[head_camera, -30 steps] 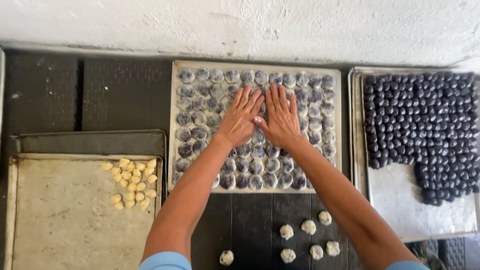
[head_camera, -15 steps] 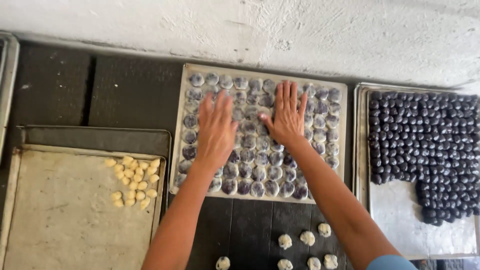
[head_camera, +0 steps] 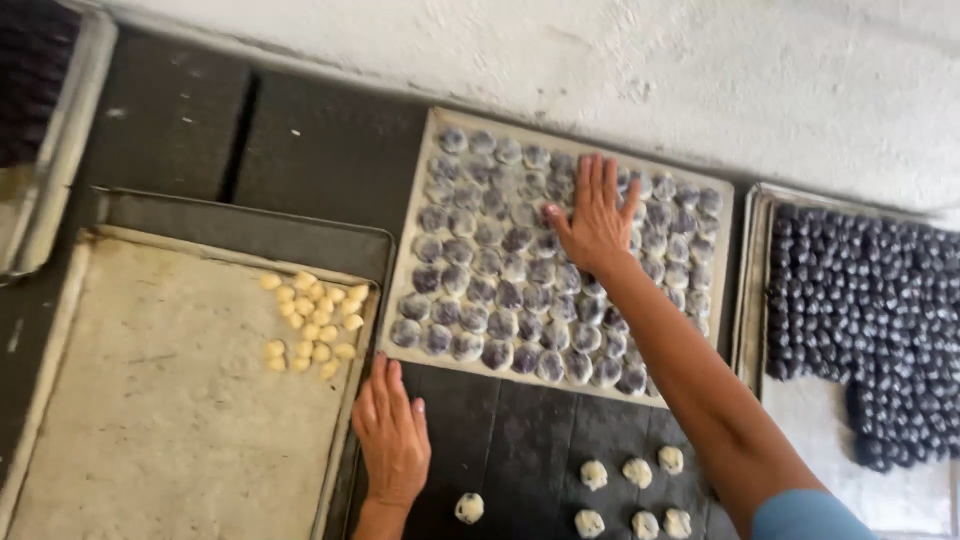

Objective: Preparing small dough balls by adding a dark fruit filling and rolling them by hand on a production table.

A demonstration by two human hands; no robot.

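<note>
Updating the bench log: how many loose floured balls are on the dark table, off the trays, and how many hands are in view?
loose floured balls on the dark table: 7
Hands: 2, the left hand and the right hand
Total: 9

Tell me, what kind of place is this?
Probably a small bakery or sweet-making kitchen. A metal tray of flattened, flour-dusted purple dough rounds lies under the right hand, a floured tray holds small yellow dough pieces, and another tray carries rows of dark purple balls.
</note>
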